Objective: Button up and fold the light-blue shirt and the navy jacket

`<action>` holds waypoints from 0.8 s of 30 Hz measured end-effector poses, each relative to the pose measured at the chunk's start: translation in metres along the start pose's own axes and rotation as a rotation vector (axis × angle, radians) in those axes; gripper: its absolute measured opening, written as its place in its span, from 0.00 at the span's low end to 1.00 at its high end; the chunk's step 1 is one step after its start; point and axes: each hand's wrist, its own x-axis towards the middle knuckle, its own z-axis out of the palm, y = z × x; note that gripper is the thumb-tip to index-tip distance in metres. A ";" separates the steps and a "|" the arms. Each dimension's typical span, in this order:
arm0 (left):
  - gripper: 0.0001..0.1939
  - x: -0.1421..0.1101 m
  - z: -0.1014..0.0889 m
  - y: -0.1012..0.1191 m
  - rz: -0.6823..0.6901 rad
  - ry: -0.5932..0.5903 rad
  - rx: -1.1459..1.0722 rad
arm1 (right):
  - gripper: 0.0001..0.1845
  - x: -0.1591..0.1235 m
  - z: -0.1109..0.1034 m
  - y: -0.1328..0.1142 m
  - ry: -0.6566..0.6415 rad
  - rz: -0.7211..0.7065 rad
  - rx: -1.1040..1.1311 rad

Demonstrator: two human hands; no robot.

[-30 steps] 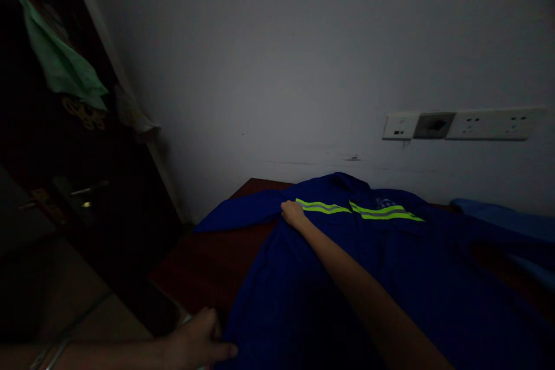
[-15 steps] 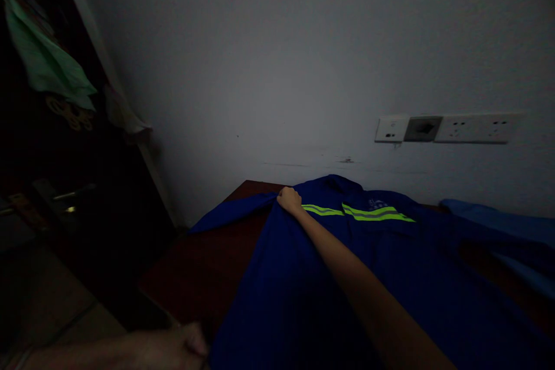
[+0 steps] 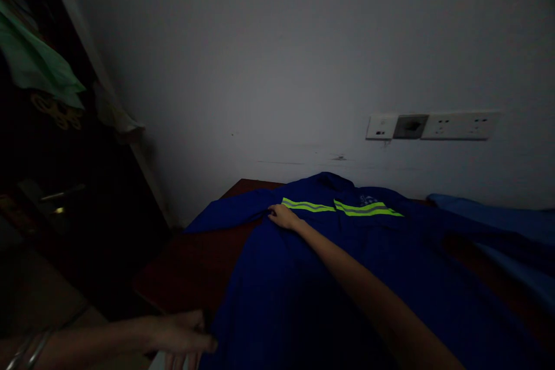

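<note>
A dark blue work jacket [image 3: 269, 277] with yellow-green reflective stripes lies spread across a reddish-brown table. My right hand [image 3: 284, 217] reaches over it to the armpit on the left side, fingers curled on the cloth just below the stripe. Down at the lower left, my left hand [image 3: 184, 332] pinches the jacket's side edge near the hem; dim light partly hides its fingertips. The left sleeve stretches out beyond my right hand towards the table's left edge.
The table [image 3: 191, 263] stands against a grey wall [image 3: 260, 69] with a row of sockets [image 3: 433, 126]. A lighter blue cloth [image 3: 485, 217] lies at the right. On the left is a dark door with a handle [image 3: 63, 193] and a hanging green cloth [image 3: 39, 58].
The cloth under my right hand has dropped flatter, and more of the left stripe shows. My right hand's fist has loosened somewhat. My left hand has come further into view at the jacket's edge.
</note>
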 end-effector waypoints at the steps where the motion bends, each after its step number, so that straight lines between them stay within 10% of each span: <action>1: 0.26 0.000 0.002 0.000 0.015 0.046 0.007 | 0.18 -0.009 -0.005 0.002 0.007 -0.029 -0.010; 12: 0.19 -0.018 0.009 0.018 -0.020 0.696 0.319 | 0.16 -0.114 -0.063 0.084 0.049 0.098 -0.262; 24: 0.23 -0.008 -0.004 -0.004 0.069 0.260 -0.015 | 0.28 -0.109 -0.018 0.112 -0.016 0.267 -0.296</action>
